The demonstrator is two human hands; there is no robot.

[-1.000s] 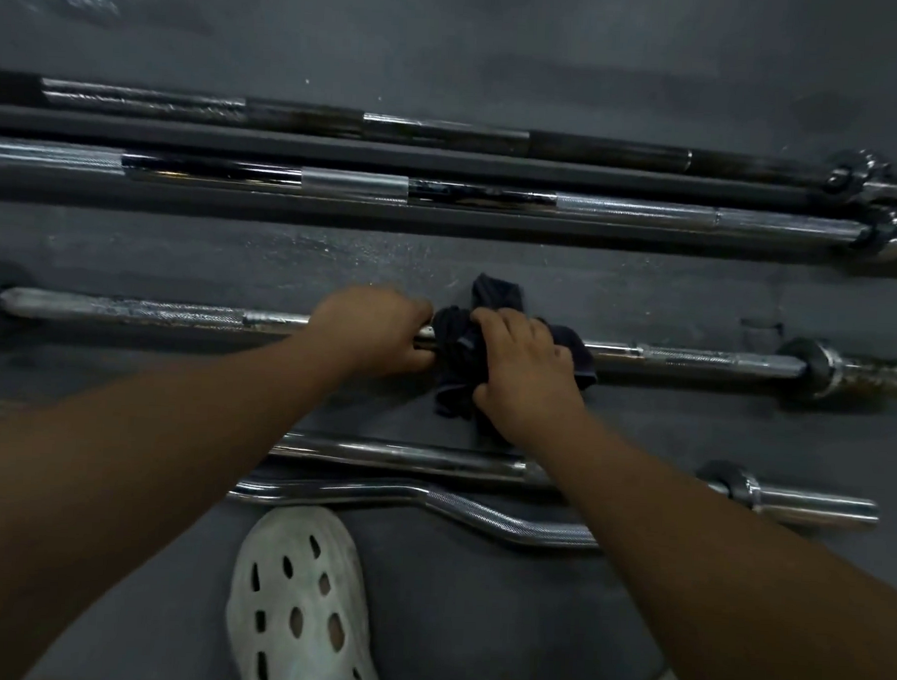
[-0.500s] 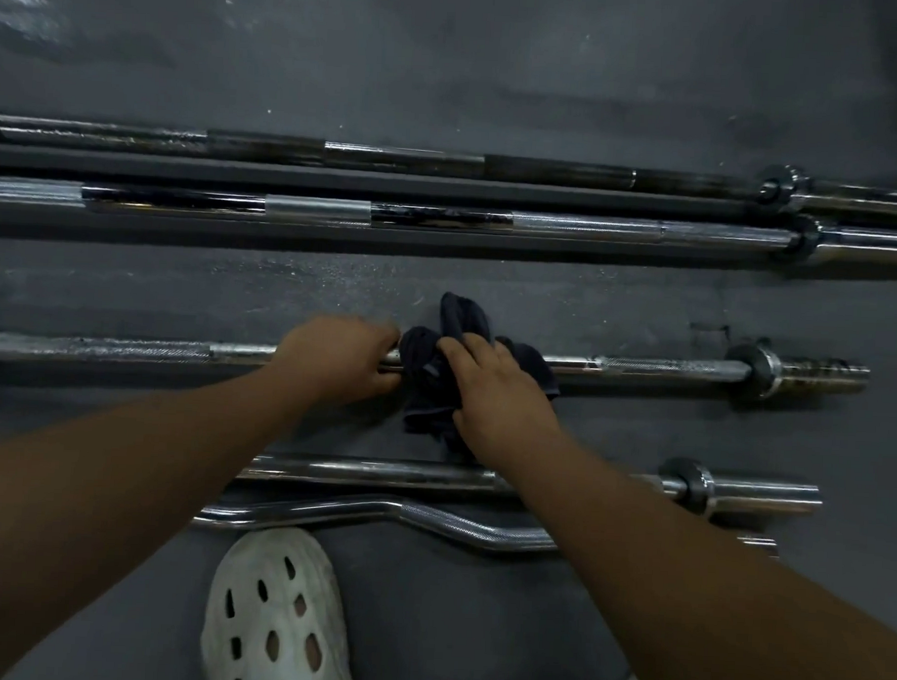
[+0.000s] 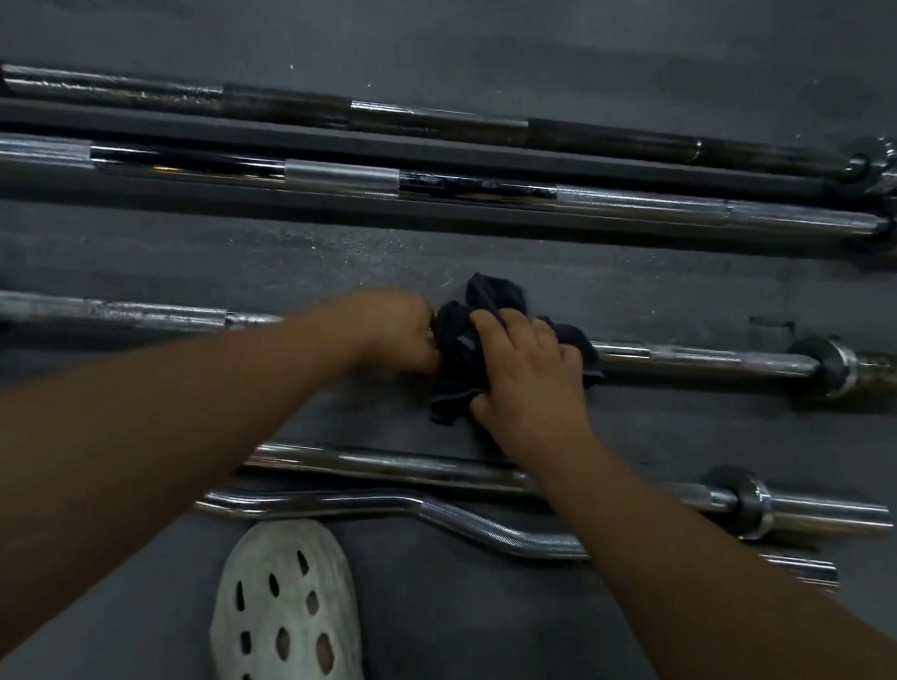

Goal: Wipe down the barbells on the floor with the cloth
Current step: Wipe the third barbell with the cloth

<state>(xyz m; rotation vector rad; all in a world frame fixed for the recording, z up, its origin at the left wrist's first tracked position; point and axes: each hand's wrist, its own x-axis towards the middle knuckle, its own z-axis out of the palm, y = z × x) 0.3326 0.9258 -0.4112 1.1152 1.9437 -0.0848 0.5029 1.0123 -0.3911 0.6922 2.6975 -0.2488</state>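
Note:
A chrome barbell point(image 3: 702, 359) lies left to right across the middle of the dark floor. A dark cloth point(image 3: 459, 340) is bunched around its shaft near the centre. My right hand point(image 3: 529, 382) grips the cloth, fingers curled over it and the bar. Just left of the cloth, my left hand point(image 3: 390, 332) is wrapped around the bare shaft; it is blurred. Two longer barbells lie further away, one dark-banded point(image 3: 435, 120), one with knurled silver sections point(image 3: 340, 179). Nearer me lie a short straight bar point(image 3: 379, 462) and a curl bar point(image 3: 479, 526).
A white perforated clog point(image 3: 285, 610) on a foot stands on the grey floor just below the curl bar. Collars and sleeves of the bars point(image 3: 830, 366) cluster at the right. Open floor point(image 3: 450, 26) stretches beyond the far barbells.
Both hands stay on the middle barbell with the cloth between them; they have shifted slightly right along the shaft. The view has moved, so the bars' right ends sit closer to the frame edge.

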